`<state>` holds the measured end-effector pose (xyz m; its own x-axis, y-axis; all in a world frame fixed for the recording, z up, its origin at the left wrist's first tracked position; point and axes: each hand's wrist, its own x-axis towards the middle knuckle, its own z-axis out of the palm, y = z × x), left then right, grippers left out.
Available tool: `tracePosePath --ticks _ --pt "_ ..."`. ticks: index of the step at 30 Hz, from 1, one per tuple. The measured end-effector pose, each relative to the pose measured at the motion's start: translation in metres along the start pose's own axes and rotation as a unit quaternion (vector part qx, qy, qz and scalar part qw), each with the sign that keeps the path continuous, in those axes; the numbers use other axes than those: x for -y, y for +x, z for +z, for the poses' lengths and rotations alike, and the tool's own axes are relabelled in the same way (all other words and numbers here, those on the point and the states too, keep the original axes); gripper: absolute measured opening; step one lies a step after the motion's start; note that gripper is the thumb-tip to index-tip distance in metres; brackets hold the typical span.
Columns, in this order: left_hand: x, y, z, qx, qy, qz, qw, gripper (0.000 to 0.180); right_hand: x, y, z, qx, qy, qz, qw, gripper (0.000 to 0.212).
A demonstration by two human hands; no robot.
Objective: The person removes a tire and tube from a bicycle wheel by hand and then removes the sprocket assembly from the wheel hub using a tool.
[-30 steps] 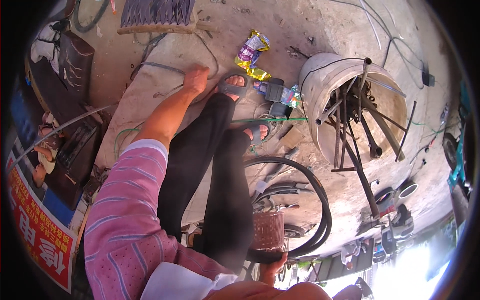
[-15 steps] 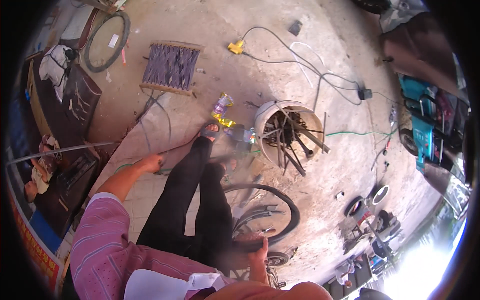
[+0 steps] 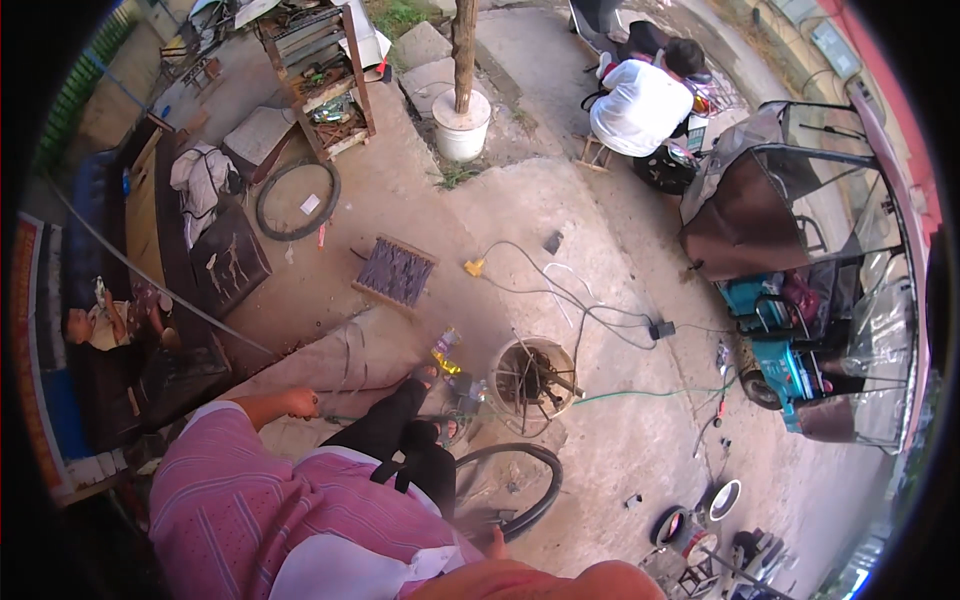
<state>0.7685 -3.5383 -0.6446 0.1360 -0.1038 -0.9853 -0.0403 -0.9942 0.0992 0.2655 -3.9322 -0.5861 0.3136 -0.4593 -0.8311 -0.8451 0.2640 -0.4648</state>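
My left hand [image 3: 302, 403] is held out over the paved edge beside my legs, its fingers curled closed. Whether something thin sits inside it, I cannot make out. Low in the view, my right hand [image 3: 497, 543] is partly hidden by my body, its fingers around the lower part of a black bicycle tyre [image 3: 548, 470]. The tyre curves up and round in front of my knees. Past my feet stands a white bucket [image 3: 497, 365] full of metal rods and scraps. Beside it lie a clear bottle with a yellow label [image 3: 446, 345] and a small dark box.
A strap-woven folding stool [image 3: 395, 270], a loose tyre [image 3: 262, 205] and cables with a yellow socket [image 3: 474, 267] lie on the concrete. A blue three-wheeler [image 3: 775, 365] stands right. A person in white [image 3: 640, 108] crouches at the back; another person [image 3: 85, 325] sits at left.
My view has tilted up, bringing in the tree-trunk planter, the rack and the crouching person. Both hands keep about the same places by my legs; less of the right one shows.
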Motion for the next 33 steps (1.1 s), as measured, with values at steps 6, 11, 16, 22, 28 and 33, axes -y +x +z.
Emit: tracePosePath --ticks 6,11,16,22,28,33 --pt "-0.001 -0.043 0.030 -0.040 -0.111 0.036 0.992 0.016 0.041 0.013 -0.038 -0.012 0.134 0.060 0.989 0.038" --pt "0.008 -0.086 0.056 -0.081 -0.193 0.060 0.976 0.015 0.060 0.007 -0.054 -0.022 0.128 0.043 0.991 0.038" --pt "0.038 -0.116 0.076 0.016 -0.093 0.022 0.995 0.012 0.065 -0.008 -0.068 -0.019 0.121 0.036 0.992 0.037" --pt "0.060 -0.119 0.109 -0.052 -0.175 0.062 0.981 0.012 0.089 -0.015 -0.074 -0.027 0.102 0.006 0.994 0.037" --pt "0.052 -0.122 0.113 -0.078 -0.170 0.065 0.980 0.019 0.093 -0.026 -0.077 -0.041 0.104 -0.003 0.994 0.037" --pt "0.068 -0.102 0.121 -0.105 -0.142 0.088 0.980 0.023 0.102 -0.034 -0.077 -0.049 0.086 -0.013 0.995 0.037"
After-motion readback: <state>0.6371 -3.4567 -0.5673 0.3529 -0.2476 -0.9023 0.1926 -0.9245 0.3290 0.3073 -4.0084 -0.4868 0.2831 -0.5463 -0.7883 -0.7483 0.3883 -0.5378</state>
